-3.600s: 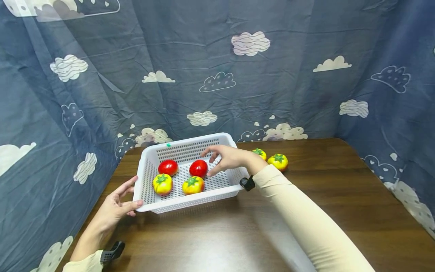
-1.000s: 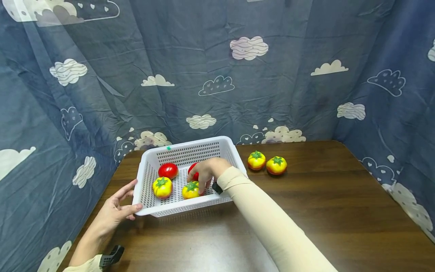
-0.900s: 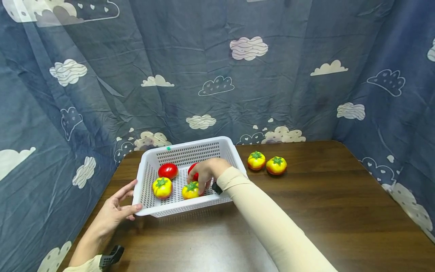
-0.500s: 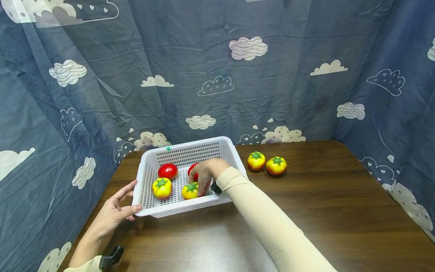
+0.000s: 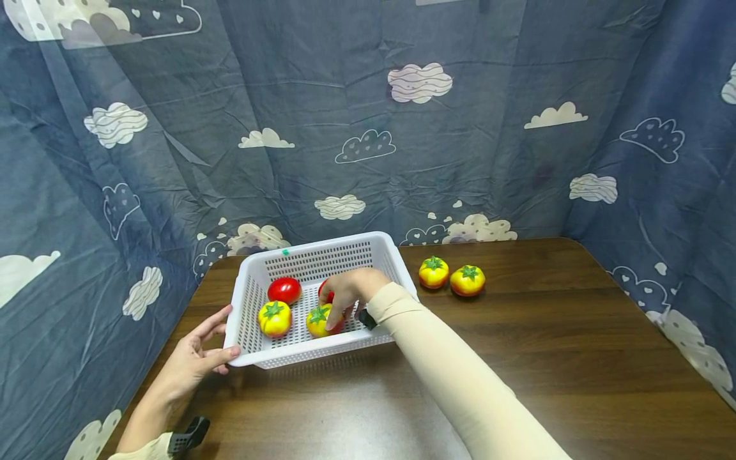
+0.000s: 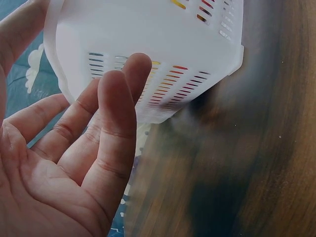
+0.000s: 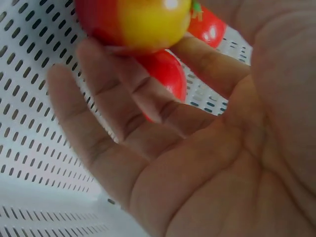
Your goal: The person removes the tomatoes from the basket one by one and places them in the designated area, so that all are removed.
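Note:
A white perforated basket (image 5: 322, 347) holds two red and two yellow-red tomatoes. My left hand (image 5: 190, 358) grips its left end, thumb on the rim; the left wrist view shows the fingers of that hand (image 6: 84, 143) by the basket's outer wall (image 6: 128, 32). Inside, my right hand (image 5: 353, 287) pinches the nearer right yellow-red tomato (image 5: 316, 324). In the right wrist view, the fingers of the right hand (image 7: 197, 153) lie against this tomato (image 7: 153, 22). One red tomato (image 5: 324, 292) is partly hidden behind the right hand. Another red tomato (image 5: 284, 291) and a yellow-red one (image 5: 275, 319) lie left.
Two more yellow-red tomatoes, one (image 5: 434, 273) beside the other (image 5: 467, 281), sit on the brown wooden table (image 5: 546, 332) to the right of the basket. A blue cloth (image 5: 494, 147) with cloud patterns hangs behind and at the sides.
My right hand has moved down and left into the basket and taken hold of the yellow-red tomato, which has lately tilted slightly left. The left hand stays at the basket's end.

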Tool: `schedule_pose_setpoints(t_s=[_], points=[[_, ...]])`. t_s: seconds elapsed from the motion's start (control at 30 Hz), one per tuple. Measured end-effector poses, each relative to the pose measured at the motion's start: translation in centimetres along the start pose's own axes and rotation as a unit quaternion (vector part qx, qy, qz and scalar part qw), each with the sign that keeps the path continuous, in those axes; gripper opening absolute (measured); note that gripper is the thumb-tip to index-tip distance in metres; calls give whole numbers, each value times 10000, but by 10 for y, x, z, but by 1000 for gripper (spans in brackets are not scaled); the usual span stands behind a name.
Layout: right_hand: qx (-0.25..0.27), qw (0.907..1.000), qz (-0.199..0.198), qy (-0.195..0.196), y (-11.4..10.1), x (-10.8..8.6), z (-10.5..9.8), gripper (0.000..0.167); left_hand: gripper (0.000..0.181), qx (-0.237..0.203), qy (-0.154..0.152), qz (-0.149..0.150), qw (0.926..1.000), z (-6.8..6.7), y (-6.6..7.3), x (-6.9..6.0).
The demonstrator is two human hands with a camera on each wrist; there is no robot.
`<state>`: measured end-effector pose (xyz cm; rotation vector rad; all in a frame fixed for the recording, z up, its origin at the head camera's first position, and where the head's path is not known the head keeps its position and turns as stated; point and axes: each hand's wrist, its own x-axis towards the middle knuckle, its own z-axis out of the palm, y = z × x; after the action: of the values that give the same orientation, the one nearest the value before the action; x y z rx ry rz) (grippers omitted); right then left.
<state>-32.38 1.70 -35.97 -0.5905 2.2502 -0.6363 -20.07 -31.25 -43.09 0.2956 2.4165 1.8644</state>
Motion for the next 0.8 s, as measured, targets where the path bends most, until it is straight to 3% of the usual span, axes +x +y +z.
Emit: schedule_pose_setpoints(t_s=[0.13, 0.37, 0.53, 0.8], points=[[100, 9999, -35, 81, 0, -1, -1, 54, 81, 2, -2, 21, 10000, 0, 0, 0], [-342, 9988, -261, 230, -1, -4, -9, 52, 81, -37, -23, 59, 10000, 0, -1, 0], [-202, 9985, -364, 362, -1, -9, -15, 52, 81, -46, -50, 107, 9999, -1, -2, 0], [-117, 9927, -987, 687, 6, -16, -22, 55, 81, -131, -64, 107, 9998, -1, -2, -1]])
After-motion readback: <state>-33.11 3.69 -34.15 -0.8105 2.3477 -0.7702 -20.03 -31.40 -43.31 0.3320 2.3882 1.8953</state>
